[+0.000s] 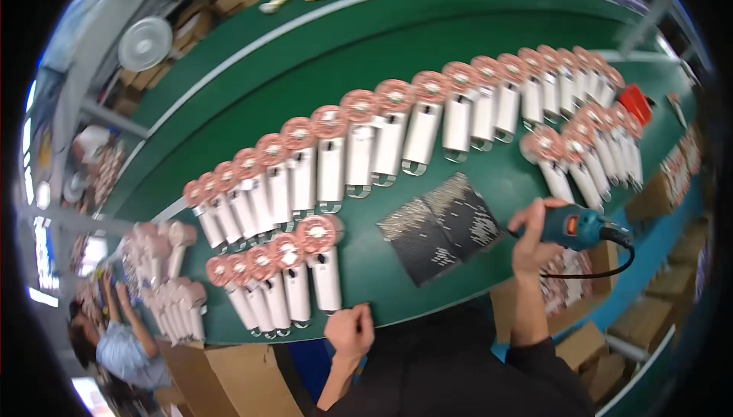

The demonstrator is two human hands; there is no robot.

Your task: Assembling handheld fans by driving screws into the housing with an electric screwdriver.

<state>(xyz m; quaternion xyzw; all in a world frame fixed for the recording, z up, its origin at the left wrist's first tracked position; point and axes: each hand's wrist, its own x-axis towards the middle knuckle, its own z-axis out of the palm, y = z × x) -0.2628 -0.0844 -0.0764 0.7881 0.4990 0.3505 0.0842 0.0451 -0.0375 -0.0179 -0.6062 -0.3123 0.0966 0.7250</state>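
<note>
My right hand [537,237] is wrapped around a teal electric screwdriver [576,226] with a black cord, held above the right front of the table. Its tip points left toward two black trays [435,235] holding many small screws. My left hand [351,331] is closed at the table's front edge, just beside the handle of a white handheld fan [325,278] with a pink head. Whatever its fingers may hold is hidden. More fans [273,295] lie left of that one. A long curved row of the same fans [360,142] runs across the green table.
Another fan cluster [588,161] lies at the right, near a red container [635,105]. More fans [174,306] stand at the left end. Cardboard boxes [256,383] sit below the front edge. A co-worker in light blue [130,352] is at lower left.
</note>
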